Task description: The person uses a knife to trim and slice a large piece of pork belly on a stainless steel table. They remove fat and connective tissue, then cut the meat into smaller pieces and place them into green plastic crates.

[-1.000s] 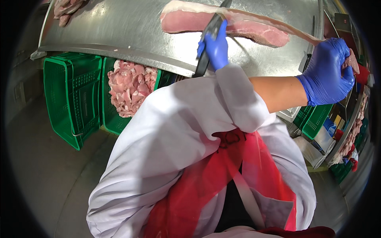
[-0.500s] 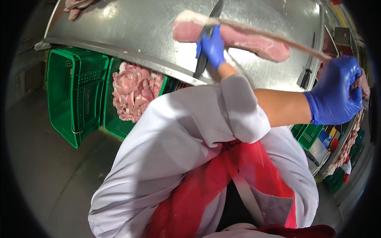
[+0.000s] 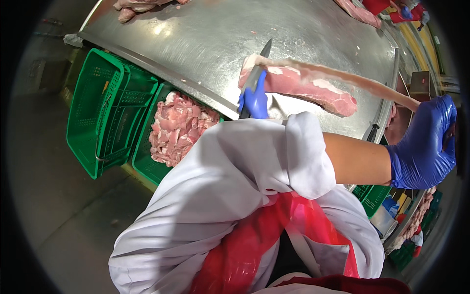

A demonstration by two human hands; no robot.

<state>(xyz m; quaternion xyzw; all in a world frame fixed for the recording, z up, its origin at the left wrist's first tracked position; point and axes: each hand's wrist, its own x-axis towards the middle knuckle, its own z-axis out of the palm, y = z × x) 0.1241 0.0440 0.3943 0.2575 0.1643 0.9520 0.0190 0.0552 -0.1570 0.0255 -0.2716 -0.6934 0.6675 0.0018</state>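
A long pink piece of pork loin (image 3: 313, 92) lies on the steel table. My arms cross, the left over the right. My right hand (image 3: 255, 102), blue-gloved, is closed on a knife (image 3: 267, 48) whose blade passes across the loin's left end, pointing away from me. From that end a long pale strip of fat (image 3: 362, 84) stretches tight over the loin to the right. My left hand (image 3: 422, 142), also blue-gloved, is closed in a fist around the strip's other end. The right forearm is hidden under my left sleeve.
A second knife (image 3: 373, 132) lies by the table's right edge. Left of me stand an upright green crate (image 3: 93, 112) and another filled with meat pieces (image 3: 178, 127). More meat (image 3: 139, 9) lies at the far left of the table (image 3: 205, 44). Another person's gloved hand (image 3: 406, 12) shows far right.
The knife has slid closer to the loin's left end, and the strip looks freed further. My left hand still pulls it to the right. The whole view has shifted, with the table lower.
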